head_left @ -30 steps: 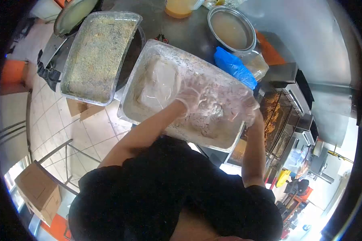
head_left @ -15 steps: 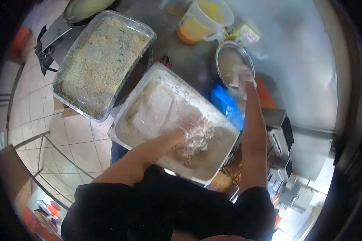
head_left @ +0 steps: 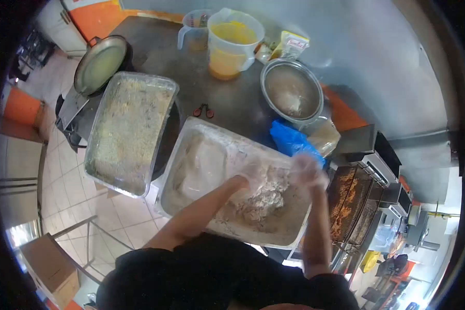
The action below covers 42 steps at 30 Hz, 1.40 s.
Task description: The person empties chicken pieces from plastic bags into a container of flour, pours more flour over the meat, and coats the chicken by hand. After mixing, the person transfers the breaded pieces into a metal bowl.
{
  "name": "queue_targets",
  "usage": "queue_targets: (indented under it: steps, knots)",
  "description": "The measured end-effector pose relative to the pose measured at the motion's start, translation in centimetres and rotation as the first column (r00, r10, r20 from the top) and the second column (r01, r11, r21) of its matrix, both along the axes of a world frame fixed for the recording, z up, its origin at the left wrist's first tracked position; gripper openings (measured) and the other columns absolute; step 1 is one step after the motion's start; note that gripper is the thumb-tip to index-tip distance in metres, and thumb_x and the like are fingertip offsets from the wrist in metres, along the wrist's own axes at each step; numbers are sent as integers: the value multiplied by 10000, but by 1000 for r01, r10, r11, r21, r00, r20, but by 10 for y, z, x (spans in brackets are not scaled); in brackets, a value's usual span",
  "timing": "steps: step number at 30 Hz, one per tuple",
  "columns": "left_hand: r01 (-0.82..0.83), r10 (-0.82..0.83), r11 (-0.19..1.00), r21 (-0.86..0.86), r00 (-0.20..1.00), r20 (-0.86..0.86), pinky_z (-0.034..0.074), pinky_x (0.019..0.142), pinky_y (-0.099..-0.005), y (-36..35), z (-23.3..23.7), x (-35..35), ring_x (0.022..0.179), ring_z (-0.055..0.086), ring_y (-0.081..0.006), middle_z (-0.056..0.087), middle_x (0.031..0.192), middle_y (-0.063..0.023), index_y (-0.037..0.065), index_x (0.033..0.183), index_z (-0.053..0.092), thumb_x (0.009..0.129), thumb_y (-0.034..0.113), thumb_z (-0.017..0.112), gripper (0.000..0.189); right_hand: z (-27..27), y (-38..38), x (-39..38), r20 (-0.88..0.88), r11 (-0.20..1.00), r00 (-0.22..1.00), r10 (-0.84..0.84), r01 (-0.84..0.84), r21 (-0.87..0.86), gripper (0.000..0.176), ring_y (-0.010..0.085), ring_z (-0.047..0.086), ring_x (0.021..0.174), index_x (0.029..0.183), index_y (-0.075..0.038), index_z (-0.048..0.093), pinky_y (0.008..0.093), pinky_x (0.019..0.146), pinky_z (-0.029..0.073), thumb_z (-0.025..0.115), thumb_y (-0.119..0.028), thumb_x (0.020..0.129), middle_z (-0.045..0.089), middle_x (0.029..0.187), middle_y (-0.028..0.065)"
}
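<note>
The left hand (head_left: 253,174) and right hand (head_left: 309,171) were blurred; I couldn't tell their fingers' spread. One floured heap (head_left: 264,202) lay in one white tray (head_left: 274,237); two jugs (head_left: 227,57) stood beyond.

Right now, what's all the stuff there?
Table: 1, grey, back
Floury tray: 1, white, centre
Clumps: several, white, inside
Crumb tray: 1, clear, left
Pan: 1, dark, back left
Jugs: 2, translucent, back
Bowl: 1, silver, back right
Packet: 1, yellow, behind bowl
Bag: 1, blue, by bowl
Tool: 1, red-black, table
Wire racks: count unclear, dark, right
Box: 1, brown, lower left
Left hand: 1, clear-gloved, at clumps
Right hand: 1, clear-gloved, tray's right
</note>
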<state>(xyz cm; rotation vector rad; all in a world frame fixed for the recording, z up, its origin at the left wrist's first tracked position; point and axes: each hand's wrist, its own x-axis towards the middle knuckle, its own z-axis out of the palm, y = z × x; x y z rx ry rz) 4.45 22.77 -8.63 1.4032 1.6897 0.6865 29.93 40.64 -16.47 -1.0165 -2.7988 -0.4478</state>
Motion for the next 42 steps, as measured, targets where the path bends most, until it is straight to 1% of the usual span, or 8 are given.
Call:
queue_targets:
  steps: [2,8,10,12,14,29,34,42]
  knots:
    - [466,-419,860,209,878,-234,482,767,-367,17,-165,24,833,618,-286,652,870,-147,75,904,656,821,170,569,153,-34,-70,53,381,753,920,-97,318,-576,378,229,552,957,1186,-16,532,363,844,448,513,-246,886,567,1073,121]
    - [475,-483,873,113,805,346,496,674,-326,54,23,-36,729,600,-157,640,787,-106,34,893,637,864,222,580,199,12,-179,-23,48,874,998,28,-1,-486,444,365,389,1255,1198,-3,505,484,1072,230,498,-285,856,476,1262,224]
    - [414,-401,909,40,847,350,492,618,-327,91,45,-42,700,592,-161,636,773,-78,48,888,638,860,205,588,167,-82,-185,7,554,947,832,-41,210,-244,468,384,394,1239,1192,-12,515,507,1041,282,536,-305,828,483,1267,213]
    - [907,-699,413,81,373,-611,475,565,-331,169,12,-50,621,565,-182,586,667,-14,67,755,597,854,341,566,292,49,-180,-45,277,870,961,-20,153,-468,380,387,475,1139,1137,-19,558,466,966,380,535,-243,831,514,1206,209]
    - [358,-167,887,-290,837,521,444,525,-328,194,39,-59,564,533,-169,518,583,-3,93,621,542,829,308,562,300,52,-178,-48,528,837,832,173,158,-524,201,304,535,1047,943,7,630,439,854,466,508,-118,842,561,1103,152]
    - [-334,320,942,39,926,198,458,843,-380,358,-97,-83,954,578,-231,596,1065,-117,114,1195,536,812,191,569,392,98,-48,55,-276,583,933,-231,-95,-807,130,264,622,865,876,-116,627,395,760,498,559,-135,767,637,875,84]
    - [-339,239,936,93,808,538,478,786,-354,196,82,-56,1013,593,-252,595,1164,-139,20,1189,535,890,281,548,398,180,39,-66,170,928,913,372,-366,-66,124,269,584,896,876,-91,633,350,788,479,534,-151,832,603,867,94]
    - [-22,7,976,-218,998,-69,477,868,-373,-15,15,36,974,621,-278,649,1016,-177,43,1099,595,841,440,596,473,101,176,-169,82,633,973,-216,203,-747,454,281,472,1156,1265,-86,461,382,982,366,527,-306,873,470,1292,138]
